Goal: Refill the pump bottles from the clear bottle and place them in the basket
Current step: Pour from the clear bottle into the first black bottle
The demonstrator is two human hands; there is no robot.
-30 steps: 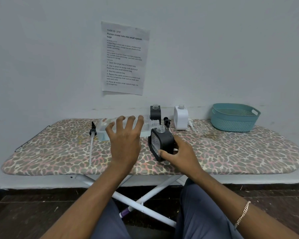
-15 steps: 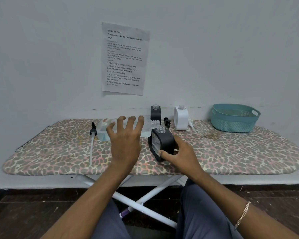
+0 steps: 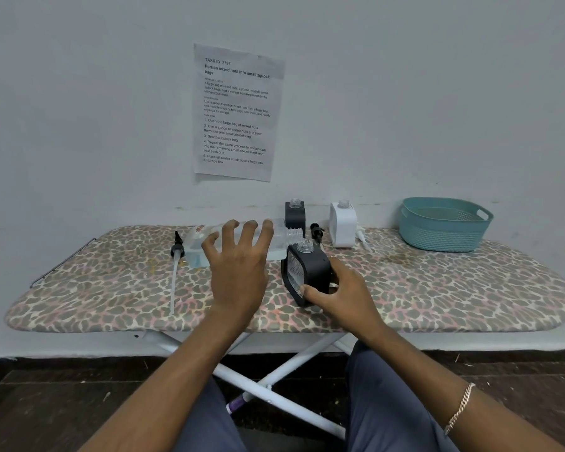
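At centre, the tilted black bottle [image 3: 311, 267] is gripped by the right hand [image 3: 348, 296]; the left hand [image 3: 238, 272] is spread wide at the clear bottle [image 3: 193, 252].

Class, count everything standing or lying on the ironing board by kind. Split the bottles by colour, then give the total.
Black bottles: 2
White bottles: 1
Clear bottles: 1
Loose pump tops: 3
Baskets: 1
Total: 8
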